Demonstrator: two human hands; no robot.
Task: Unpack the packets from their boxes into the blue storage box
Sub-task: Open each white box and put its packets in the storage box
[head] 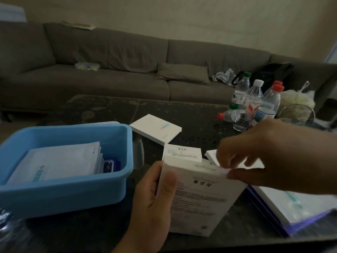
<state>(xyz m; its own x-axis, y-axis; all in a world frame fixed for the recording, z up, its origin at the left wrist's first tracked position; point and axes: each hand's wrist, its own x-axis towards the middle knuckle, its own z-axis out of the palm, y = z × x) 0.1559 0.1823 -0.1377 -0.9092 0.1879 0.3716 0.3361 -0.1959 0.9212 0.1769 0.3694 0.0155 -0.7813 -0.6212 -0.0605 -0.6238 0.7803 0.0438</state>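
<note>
My left hand point(155, 201) grips a white printed box point(200, 199) by its left edge, holding it upright over the dark table. At the box's open top, my right hand point(264, 154) pinches the edge of a white flap or packet point(221, 170) between thumb and fingers. To the left stands the blue storage box point(73, 190), with several white packets point(58, 163) stacked inside. A second white box point(182, 152) stands just behind the held one, and a flat white box point(156, 128) lies farther back.
Several plastic water bottles point(253, 99) and a glass point(296, 114) stand at the table's right rear. A purple-edged folder with white packs point(291, 207) lies at the right. A grey sofa point(109, 70) runs behind the table. A crinkled clear bottle point(11, 232) shows at bottom left.
</note>
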